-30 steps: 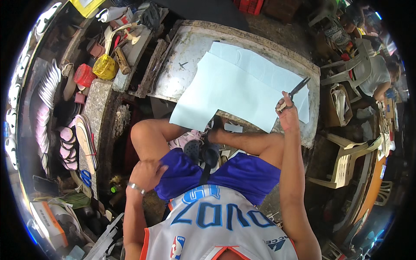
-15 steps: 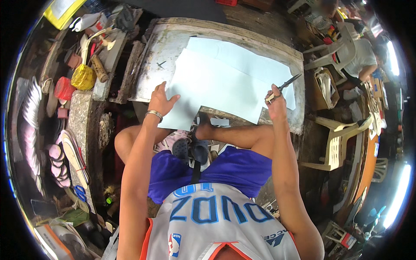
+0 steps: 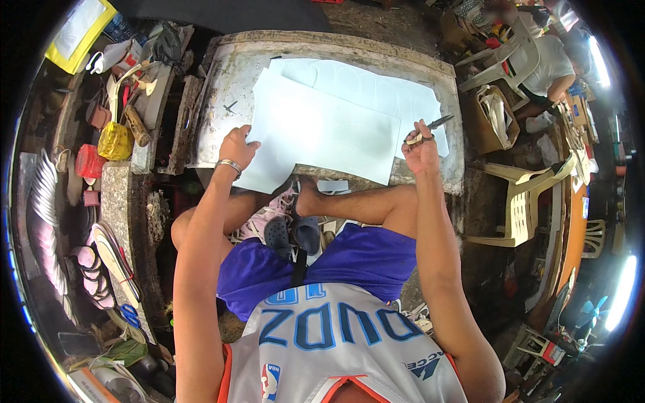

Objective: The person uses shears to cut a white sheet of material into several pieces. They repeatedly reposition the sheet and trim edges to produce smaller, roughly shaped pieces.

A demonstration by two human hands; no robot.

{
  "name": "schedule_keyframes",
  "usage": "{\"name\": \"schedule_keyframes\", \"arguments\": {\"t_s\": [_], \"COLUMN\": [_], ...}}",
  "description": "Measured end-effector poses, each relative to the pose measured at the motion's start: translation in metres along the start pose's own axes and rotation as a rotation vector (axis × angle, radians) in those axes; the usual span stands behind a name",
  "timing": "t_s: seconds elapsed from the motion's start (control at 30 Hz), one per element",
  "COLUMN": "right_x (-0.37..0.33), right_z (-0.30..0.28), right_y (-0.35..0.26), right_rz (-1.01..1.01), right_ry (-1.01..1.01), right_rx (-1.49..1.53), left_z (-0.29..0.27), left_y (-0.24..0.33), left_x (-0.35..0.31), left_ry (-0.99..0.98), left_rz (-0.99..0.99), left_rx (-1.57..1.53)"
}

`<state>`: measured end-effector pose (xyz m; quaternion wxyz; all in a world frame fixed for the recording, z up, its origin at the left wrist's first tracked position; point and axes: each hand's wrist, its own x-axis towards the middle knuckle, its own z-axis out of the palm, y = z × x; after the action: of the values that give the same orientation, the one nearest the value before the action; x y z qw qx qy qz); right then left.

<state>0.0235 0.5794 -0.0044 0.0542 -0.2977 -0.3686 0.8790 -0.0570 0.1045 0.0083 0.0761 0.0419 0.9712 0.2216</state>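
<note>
Two pale sheets overlap on a low worktable [image 3: 218, 80], the largest thing near the hands, whose top is scuffed and stained. Right of the worktable stands a cream plastic chair [image 3: 521, 211]. The front sheet [image 3: 322, 131] spreads over the worktable's middle and its near side, with a notch in its near edge; its near left corner hangs past the worktable's near edge, close to the bent left leg [image 3: 252, 205]. The under sheet [image 3: 379, 87], faintly marked with curves, shows toward the worktable's far and right sides.

At the worktable's left, the left hand [image 3: 238, 149] has its fingers spread at the front sheet's edge, gripping nothing visible; whether it presses down, I cannot tell. Toward the worktable's right end, the right hand [image 3: 422, 153] is closed around the scissors [image 3: 441, 122], blades pointing away from the body. Below the worktable's near edge lies a small pale piece [image 3: 333, 185].

The overhang looks the weak spot: a knock from the leg could drag the front sheet off the worktable. A careless wrist turn could nick the under sheet with the blades.
</note>
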Motion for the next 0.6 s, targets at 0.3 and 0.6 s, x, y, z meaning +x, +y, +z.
{"name": "schedule_keyframes", "arguments": {"t_s": [0.3,0.6], "right_x": [-0.004,-0.002], "right_z": [0.008,0.013], "right_y": [0.000,0.000], "right_rz": [-0.012,-0.020], "right_ry": [0.086,-0.035], "right_rx": [0.020,0.022], "left_z": [-0.170,-0.292], "left_y": [0.055,0.197], "left_x": [0.021,0.036], "left_ry": [-0.154,-0.236], "left_rz": [0.485,0.495], "left_rx": [0.243,0.895]}}
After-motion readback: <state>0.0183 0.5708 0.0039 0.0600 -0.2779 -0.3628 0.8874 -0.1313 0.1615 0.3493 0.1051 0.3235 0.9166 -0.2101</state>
